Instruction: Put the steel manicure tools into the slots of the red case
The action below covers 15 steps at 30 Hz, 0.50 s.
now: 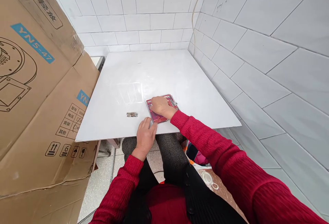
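White tabletop (190,86), right hand (161,106) over red case (155,117), near edge (102,138)

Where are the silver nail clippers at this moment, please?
In the head view, the silver nail clippers lie on the white table, left of the open red case and just beyond the left hand.

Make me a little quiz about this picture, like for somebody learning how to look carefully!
1. Which hand is over the red case: A) left or B) right?
2. True or false: the small silver tool lies on the white table, outside the case.
3. Fill in: the bigger blue label on the cardboard box says ___.

Key: 1. B, the right hand. 2. True. 3. YN5-47.
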Each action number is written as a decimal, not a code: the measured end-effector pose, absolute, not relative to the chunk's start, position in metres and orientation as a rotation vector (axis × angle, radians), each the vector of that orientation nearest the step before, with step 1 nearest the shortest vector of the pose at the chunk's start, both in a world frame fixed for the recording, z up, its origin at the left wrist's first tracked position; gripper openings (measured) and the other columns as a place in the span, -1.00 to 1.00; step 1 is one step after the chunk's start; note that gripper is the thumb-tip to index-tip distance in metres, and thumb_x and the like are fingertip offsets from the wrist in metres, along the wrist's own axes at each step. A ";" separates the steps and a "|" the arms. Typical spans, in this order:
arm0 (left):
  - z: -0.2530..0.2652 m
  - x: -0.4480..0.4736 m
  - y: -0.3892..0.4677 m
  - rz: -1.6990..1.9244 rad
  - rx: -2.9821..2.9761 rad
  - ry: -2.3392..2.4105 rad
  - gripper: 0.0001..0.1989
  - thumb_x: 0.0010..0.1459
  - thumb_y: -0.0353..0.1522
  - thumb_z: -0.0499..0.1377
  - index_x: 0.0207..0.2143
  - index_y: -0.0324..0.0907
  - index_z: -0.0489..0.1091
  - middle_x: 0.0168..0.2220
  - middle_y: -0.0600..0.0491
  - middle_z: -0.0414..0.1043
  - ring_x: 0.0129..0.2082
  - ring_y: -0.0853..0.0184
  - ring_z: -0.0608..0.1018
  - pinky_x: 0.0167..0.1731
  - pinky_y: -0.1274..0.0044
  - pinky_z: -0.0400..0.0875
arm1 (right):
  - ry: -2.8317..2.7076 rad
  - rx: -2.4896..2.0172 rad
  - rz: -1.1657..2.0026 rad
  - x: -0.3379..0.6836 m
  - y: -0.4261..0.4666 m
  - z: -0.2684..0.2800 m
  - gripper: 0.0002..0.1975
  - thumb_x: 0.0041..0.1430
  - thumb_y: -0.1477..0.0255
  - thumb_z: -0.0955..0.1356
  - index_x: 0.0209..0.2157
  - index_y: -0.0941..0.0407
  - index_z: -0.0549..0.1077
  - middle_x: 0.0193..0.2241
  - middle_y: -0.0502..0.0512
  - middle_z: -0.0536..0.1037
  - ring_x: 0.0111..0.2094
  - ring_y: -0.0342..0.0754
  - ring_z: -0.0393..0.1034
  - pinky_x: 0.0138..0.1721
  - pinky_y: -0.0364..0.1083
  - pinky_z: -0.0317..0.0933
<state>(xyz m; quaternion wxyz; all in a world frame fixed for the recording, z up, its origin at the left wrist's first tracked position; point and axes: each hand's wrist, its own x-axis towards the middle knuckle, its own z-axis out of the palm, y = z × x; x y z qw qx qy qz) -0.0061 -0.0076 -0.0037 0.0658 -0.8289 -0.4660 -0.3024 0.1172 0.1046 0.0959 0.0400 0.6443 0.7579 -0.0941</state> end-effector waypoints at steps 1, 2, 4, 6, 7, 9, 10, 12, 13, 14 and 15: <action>-0.004 -0.006 -0.007 -0.913 -2.499 -1.404 -0.81 0.38 -0.36 0.05 -0.12 -0.11 0.47 -0.03 -0.13 0.40 0.01 0.12 0.46 -0.05 0.24 0.48 | 2.315 1.977 -0.286 0.115 0.107 0.095 -0.68 0.21 0.50 0.34 -0.04 0.29 0.58 -0.08 0.44 0.60 -0.02 0.18 0.53 -0.10 -0.04 0.37; -0.004 -0.006 -0.007 -0.918 -2.499 -1.400 -0.81 0.38 -0.36 0.05 -0.12 -0.12 0.47 -0.03 -0.14 0.40 0.01 0.11 0.46 -0.06 0.24 0.48 | 2.308 1.978 -0.287 0.113 0.109 0.094 -0.68 0.19 0.51 0.36 -0.04 0.28 0.58 -0.08 0.44 0.61 -0.02 0.18 0.53 -0.09 -0.04 0.38; -0.006 -0.007 -0.007 -0.937 -2.506 -1.387 -0.81 0.38 -0.37 0.06 -0.11 -0.14 0.47 -0.02 -0.16 0.40 0.02 0.10 0.46 -0.06 0.23 0.48 | 2.290 1.982 -0.290 0.109 0.114 0.095 -0.66 0.16 0.51 0.38 -0.02 0.27 0.58 -0.08 0.44 0.61 -0.01 0.18 0.53 -0.08 -0.04 0.38; -0.007 -0.007 -0.007 -0.955 -2.512 -1.379 -0.80 0.38 -0.37 0.06 -0.09 -0.14 0.47 -0.02 -0.17 0.40 0.02 0.10 0.46 -0.05 0.23 0.48 | 2.273 1.979 -0.295 0.105 0.119 0.098 -0.64 0.13 0.51 0.40 -0.01 0.25 0.57 -0.07 0.45 0.60 -0.02 0.17 0.54 -0.08 -0.03 0.39; -0.008 -0.008 -0.007 -0.963 -2.510 -1.377 -0.80 0.38 -0.37 0.06 -0.09 -0.13 0.47 -0.02 -0.16 0.40 0.02 0.11 0.46 -0.05 0.23 0.48 | 2.262 1.972 -0.300 0.102 0.121 0.100 -0.63 0.12 0.52 0.40 -0.01 0.25 0.58 -0.06 0.45 0.60 -0.02 0.17 0.54 -0.09 -0.03 0.39; -0.009 -0.009 -0.006 -0.976 -2.504 -1.371 -0.80 0.38 -0.38 0.06 -0.08 -0.11 0.47 -0.01 -0.14 0.40 0.03 0.12 0.46 -0.03 0.23 0.48 | 2.232 1.947 -0.318 0.097 0.125 0.103 -0.62 0.08 0.55 0.42 -0.02 0.25 0.58 -0.04 0.45 0.59 -0.03 0.17 0.54 -0.10 -0.02 0.40; -0.009 -0.010 -0.006 -0.981 -2.505 -1.366 -0.80 0.38 -0.39 0.06 -0.09 -0.11 0.48 0.00 -0.13 0.41 0.03 0.13 0.46 -0.02 0.23 0.47 | 2.219 1.936 -0.325 0.095 0.127 0.103 -0.62 0.07 0.56 0.42 -0.03 0.25 0.58 -0.04 0.45 0.59 -0.04 0.16 0.55 -0.10 -0.02 0.40; -0.008 -0.012 -0.005 -0.988 -2.526 -1.355 -0.79 0.37 -0.39 0.06 -0.10 -0.12 0.49 0.01 -0.14 0.41 0.03 0.13 0.46 0.00 0.24 0.46 | 2.196 1.938 -0.337 0.092 0.131 0.102 -0.65 0.06 0.58 0.43 -0.06 0.26 0.59 -0.05 0.44 0.60 -0.07 0.14 0.55 -0.11 -0.03 0.40; -0.007 -0.013 -0.004 -0.990 -2.541 -1.353 -0.79 0.37 -0.39 0.06 -0.10 -0.13 0.49 0.01 -0.14 0.42 0.04 0.13 0.46 0.01 0.24 0.45 | 2.205 1.953 -0.338 0.091 0.133 0.100 -0.67 0.06 0.59 0.43 -0.08 0.27 0.59 -0.07 0.44 0.61 -0.10 0.13 0.56 -0.12 -0.03 0.39; -0.006 -0.015 -0.003 -0.992 -2.556 -1.352 -0.79 0.37 -0.39 0.06 -0.10 -0.13 0.50 0.00 -0.13 0.43 0.04 0.13 0.46 0.02 0.24 0.44 | 2.232 1.974 -0.335 0.091 0.135 0.098 -0.70 0.06 0.58 0.44 -0.11 0.30 0.59 -0.11 0.43 0.62 -0.12 0.11 0.56 -0.13 -0.04 0.38; -0.005 -0.016 -0.002 -0.993 -2.573 -1.347 -0.78 0.38 -0.40 0.06 -0.09 -0.13 0.50 0.00 -0.12 0.43 0.04 0.13 0.45 0.02 0.24 0.44 | 2.273 1.993 -0.327 0.091 0.136 0.095 -0.72 0.06 0.57 0.45 -0.14 0.32 0.59 -0.16 0.42 0.63 -0.14 0.09 0.55 -0.13 -0.05 0.37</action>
